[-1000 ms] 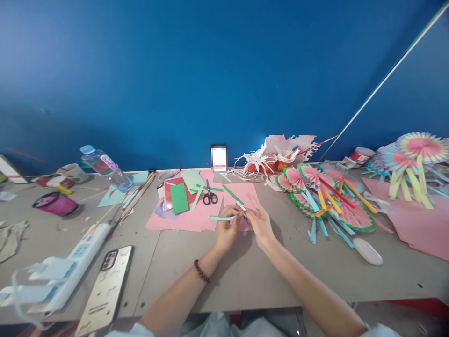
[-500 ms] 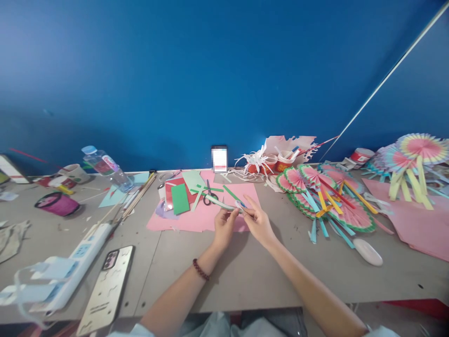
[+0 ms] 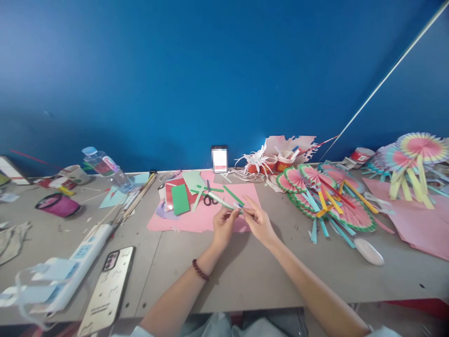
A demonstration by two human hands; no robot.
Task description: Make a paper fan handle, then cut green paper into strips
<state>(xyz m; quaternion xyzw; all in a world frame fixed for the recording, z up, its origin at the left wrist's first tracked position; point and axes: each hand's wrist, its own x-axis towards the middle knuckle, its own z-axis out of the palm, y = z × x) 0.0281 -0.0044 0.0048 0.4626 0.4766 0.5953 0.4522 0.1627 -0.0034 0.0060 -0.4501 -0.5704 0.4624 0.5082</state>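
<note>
My left hand (image 3: 224, 228) is closed, with thumb and finger pinching a pale green paper strip (image 3: 223, 201) that slants up and left toward the scissors. My right hand (image 3: 260, 225) meets it at the fingertips, also pinched, around a small blue-and-white object (image 3: 239, 205) too small to name. Beneath both hands lies a pink paper sheet (image 3: 206, 222). Dark-handled scissors (image 3: 211, 200) rest on it. Nearby are a green card (image 3: 180, 199), a darker green strip (image 3: 233, 194) and a pale green paper (image 3: 192, 179).
Pleated paper fans (image 3: 354, 210) with strips spread at the right, near a white oval object (image 3: 369, 252). To the left are a power strip (image 3: 82, 255), a phone (image 3: 108, 290), wooden sticks (image 3: 140, 195) and a tilted bottle (image 3: 108, 168). Paper cups (image 3: 286, 161) stand by the blue wall.
The pale green strip has dropped lower and lies flatter across the scissors' handles. Both hands have barely moved and remain pinched together.
</note>
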